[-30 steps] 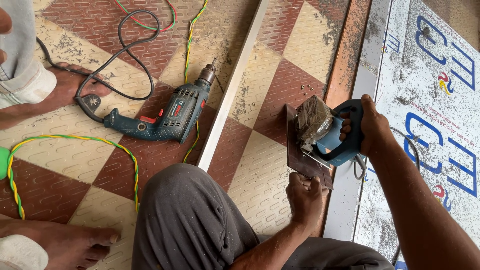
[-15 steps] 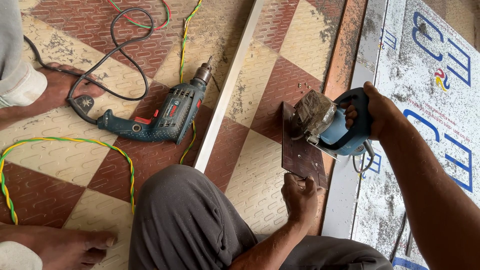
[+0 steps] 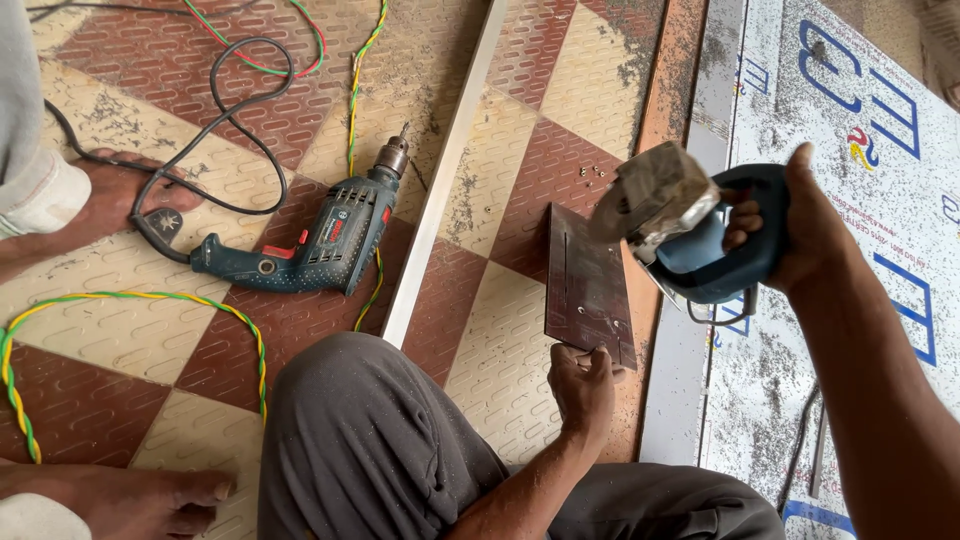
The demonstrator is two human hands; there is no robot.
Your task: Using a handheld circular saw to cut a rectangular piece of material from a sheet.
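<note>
**What You Cannot See Well**

The front of the blue power saw is blurry, so its blade end is hard to make out. The right hand covers part of the saw's handle. Below the saw, the fingers of the left hand curl over the near edge of the dark metal plate and hide it. The white printed board beside the saw runs off the picture's edge. So does the black cord behind the drill.
</note>
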